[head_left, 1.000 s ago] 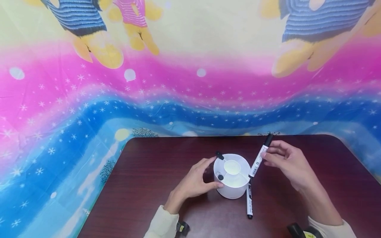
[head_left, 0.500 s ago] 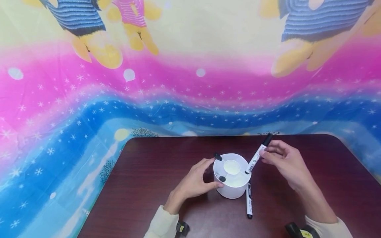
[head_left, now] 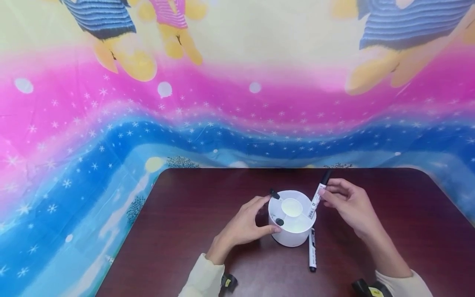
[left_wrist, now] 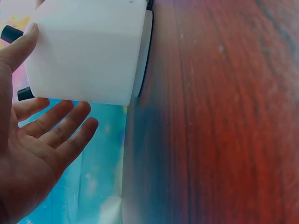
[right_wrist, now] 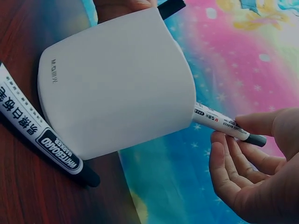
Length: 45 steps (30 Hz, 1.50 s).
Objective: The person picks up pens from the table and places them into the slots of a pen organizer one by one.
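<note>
A round white pen holder with inner dividers stands upright on the table. My left hand steadies it from the left, thumb at the near rim and fingers on the far side; in the left wrist view the fingertips meet its wall. Between thumb and fingers, my right hand pinches a whiteboard marker, black cap up and tilted right. Its lower end is inside the right part of the holder, hidden by the wall in the right wrist view, where the marker's upper barrel shows. Two black marker ends poke up at the holder's left.
Another whiteboard marker lies on the dark red-brown table, close by the holder's right front. Behind the table's far edge hangs a colourful cartoon cloth. Dark wrist-worn devices sit at both sleeves.
My right hand has moved a little left, carrying the marker. The marker's lower end has gone from outside the holder's right rim to inside it. My left hand has kept its place on the holder.
</note>
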Available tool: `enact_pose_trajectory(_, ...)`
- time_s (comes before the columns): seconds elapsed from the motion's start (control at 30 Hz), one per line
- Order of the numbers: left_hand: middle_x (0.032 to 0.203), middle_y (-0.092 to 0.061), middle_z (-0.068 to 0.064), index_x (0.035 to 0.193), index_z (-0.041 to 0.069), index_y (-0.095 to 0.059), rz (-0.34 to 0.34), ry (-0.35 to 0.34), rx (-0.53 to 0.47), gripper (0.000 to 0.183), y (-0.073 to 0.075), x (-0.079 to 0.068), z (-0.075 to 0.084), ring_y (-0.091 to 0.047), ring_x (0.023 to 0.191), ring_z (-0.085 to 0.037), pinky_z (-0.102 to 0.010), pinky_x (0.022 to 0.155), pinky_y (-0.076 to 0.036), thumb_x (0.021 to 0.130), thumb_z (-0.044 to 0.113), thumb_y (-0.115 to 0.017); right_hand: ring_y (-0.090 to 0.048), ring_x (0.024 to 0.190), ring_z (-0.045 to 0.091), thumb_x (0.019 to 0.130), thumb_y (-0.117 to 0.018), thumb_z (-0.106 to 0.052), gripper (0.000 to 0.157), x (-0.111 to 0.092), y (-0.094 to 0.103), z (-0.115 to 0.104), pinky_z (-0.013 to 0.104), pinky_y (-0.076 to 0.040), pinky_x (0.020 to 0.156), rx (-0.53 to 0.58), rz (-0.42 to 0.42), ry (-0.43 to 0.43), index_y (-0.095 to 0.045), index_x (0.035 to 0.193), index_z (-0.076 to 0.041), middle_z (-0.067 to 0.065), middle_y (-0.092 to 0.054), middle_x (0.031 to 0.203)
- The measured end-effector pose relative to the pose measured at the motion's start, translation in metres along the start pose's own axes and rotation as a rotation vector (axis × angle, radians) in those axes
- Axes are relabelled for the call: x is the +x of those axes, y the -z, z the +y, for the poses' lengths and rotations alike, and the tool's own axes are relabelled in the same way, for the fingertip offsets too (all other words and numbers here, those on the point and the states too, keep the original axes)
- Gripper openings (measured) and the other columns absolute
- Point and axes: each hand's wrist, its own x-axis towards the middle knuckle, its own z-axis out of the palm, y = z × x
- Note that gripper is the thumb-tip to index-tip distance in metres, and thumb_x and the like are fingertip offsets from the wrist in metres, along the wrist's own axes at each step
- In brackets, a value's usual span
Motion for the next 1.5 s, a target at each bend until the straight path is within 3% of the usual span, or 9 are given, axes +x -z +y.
enact_pose_trajectory(0.3, 0.144, -0.062, 0.006, 0.163, 0.027, -0.046, -0.003, 0.003, 0.003, 0.089, -0.001, 0.0, 0.0, -0.059, 0.136, -0.015, -0.044, 0.116, -0.051, 0.089, 0.055, -0.085, -0.075, 0.091, -0.001, 0.104, -0.074, -0.022, 0.049, -0.001, -0.008, 0.0, 0.023, -0.064, 0.078, -0.035, 0.004, 0.018, -0.06, 0.142, 0.006, 0.019, -0.074, 0.117)
enact_pose_trajectory(0.6, 0.144, -0.063, 0.005, 0.163, 0.025, -0.047, 0.006, -0.01, 0.009, 0.088, 0.0, 0.0, 0.001, -0.062, 0.13, -0.015, -0.041, 0.113, -0.054, 0.089, 0.055, -0.085, -0.073, 0.087, -0.002, 0.104, -0.074, -0.025, 0.048, 0.0, -0.014, 0.001, 0.025, -0.063, 0.076, -0.092, 0.002, 0.014, -0.062, 0.142, 0.001, 0.025, -0.073, 0.121)
enact_pose_trajectory(0.8, 0.144, -0.063, 0.004, 0.163, 0.025, -0.047, 0.005, -0.014, 0.01, 0.089, 0.0, -0.001, 0.0, -0.062, 0.128, -0.014, -0.04, 0.112, -0.054, 0.089, 0.055, -0.085, -0.071, 0.087, -0.006, 0.103, -0.074, -0.026, 0.045, -0.001, -0.01, 0.001, 0.02, -0.061, 0.074, -0.155, 0.016, 0.035, -0.065, 0.142, -0.006, 0.021, -0.076, 0.123)
enact_pose_trajectory(1.17, 0.142, -0.063, 0.005, 0.162, 0.024, -0.047, 0.009, -0.03, 0.005, 0.088, -0.001, 0.0, -0.001, -0.063, 0.127, -0.014, -0.038, 0.11, -0.056, 0.089, 0.055, -0.085, -0.072, 0.089, -0.005, 0.105, -0.071, -0.024, 0.048, -0.006, 0.0, 0.002, 0.021, -0.063, 0.078, -0.114, -0.026, 0.005, -0.061, 0.145, 0.0, 0.023, -0.074, 0.124)
enact_pose_trajectory(1.5, 0.144, -0.063, 0.005, 0.163, 0.025, -0.047, 0.009, -0.026, 0.017, 0.088, -0.002, 0.0, -0.002, -0.063, 0.129, -0.014, -0.039, 0.111, -0.055, 0.089, 0.056, -0.084, -0.074, 0.096, -0.001, 0.106, -0.069, -0.018, 0.052, -0.016, 0.005, 0.02, 0.032, -0.067, 0.082, -0.003, -0.109, -0.068, -0.054, 0.147, 0.01, 0.028, -0.071, 0.127)
